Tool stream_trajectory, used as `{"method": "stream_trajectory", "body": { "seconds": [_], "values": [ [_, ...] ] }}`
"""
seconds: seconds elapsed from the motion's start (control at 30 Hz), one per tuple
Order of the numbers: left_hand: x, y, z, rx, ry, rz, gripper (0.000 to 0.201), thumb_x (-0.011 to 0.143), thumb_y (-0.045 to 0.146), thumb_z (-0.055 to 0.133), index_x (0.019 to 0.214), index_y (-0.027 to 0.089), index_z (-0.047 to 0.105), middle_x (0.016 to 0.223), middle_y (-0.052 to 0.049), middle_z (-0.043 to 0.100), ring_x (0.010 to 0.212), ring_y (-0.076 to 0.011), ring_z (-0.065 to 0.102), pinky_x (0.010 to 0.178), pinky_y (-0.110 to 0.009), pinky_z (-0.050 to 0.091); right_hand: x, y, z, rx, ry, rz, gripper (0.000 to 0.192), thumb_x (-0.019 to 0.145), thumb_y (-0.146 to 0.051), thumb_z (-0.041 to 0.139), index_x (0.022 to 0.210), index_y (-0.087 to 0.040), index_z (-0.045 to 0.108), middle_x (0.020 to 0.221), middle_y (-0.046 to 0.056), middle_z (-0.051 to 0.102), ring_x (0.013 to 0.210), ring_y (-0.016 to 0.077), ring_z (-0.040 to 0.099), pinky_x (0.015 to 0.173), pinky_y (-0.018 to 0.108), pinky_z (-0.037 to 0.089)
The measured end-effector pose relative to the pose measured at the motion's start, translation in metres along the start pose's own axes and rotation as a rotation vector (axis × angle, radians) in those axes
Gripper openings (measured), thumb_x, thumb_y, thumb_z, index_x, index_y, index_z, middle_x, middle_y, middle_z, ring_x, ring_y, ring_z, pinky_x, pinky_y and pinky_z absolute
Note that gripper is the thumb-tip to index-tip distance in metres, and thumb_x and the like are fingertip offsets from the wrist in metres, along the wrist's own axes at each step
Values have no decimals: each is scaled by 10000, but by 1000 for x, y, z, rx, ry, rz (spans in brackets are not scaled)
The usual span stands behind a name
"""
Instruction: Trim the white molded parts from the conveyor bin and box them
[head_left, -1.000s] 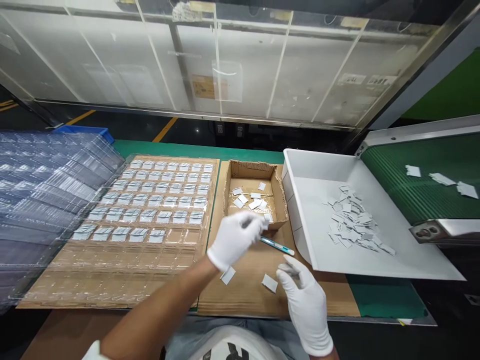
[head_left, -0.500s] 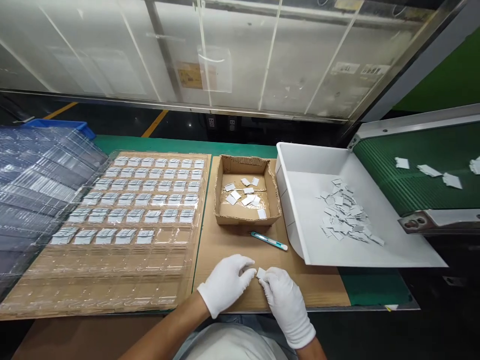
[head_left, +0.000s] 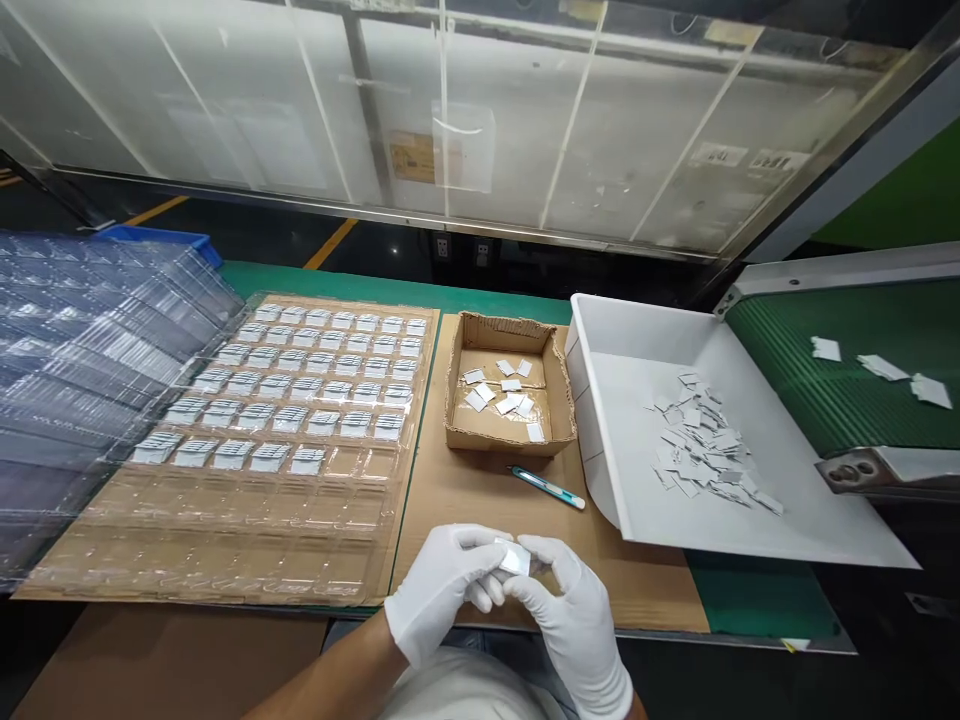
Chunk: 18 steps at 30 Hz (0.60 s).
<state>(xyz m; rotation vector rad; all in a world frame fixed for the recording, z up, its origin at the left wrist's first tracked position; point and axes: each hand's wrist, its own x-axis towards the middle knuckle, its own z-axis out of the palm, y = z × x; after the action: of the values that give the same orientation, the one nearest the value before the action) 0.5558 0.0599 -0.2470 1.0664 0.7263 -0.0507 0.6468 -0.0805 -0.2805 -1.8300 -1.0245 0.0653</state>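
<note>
Over the cardboard sheet [head_left: 480, 480], near the teal pen [head_left: 547, 488], pinched edgewise between gloved left hand [head_left: 442, 590] and right hand [head_left: 574, 610] fingertips: small grey card [head_left: 514, 561], seemingly light, thin, bendable, best gripped by its edges.

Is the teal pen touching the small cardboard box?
Apart. The head view shows the teal pen lying on the cardboard sheet, with a strip of bare cardboard between it and the small cardboard box.

The cardboard box [head_left: 510, 390] holds loose pieces. Left of the cardboard box lies the clear tray [head_left: 247, 470]; right of it stands the bin [head_left: 637, 500]. Just before it lies the pen [head_left: 547, 487], and nearer still both hands meet.
</note>
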Motion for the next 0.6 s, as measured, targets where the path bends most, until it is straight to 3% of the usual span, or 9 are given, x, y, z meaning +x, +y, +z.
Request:
{"method": "stream_trajectory", "body": {
  "seconds": [0.23,0.6],
  "values": [
    [-2,-11,1,-230,-12,8,574,623,550,806,942,78,739,593,-48,678,451,-71,552,427,-161,417,-1,-5,-2,141,-5,139,264,809,-473,710,948,-249,691,788,-29,727,666,134,675,670,196,552],
    [-2,-10,0,-290,-28,-24,614,574,557,840,939,78,724,579,-59,687,441,-94,577,413,-177,444,3,-10,-5,137,-12,183,186,787,-391,746,915,-260,711,780,-42,732,669,136,676,682,202,535]
  ]
}}
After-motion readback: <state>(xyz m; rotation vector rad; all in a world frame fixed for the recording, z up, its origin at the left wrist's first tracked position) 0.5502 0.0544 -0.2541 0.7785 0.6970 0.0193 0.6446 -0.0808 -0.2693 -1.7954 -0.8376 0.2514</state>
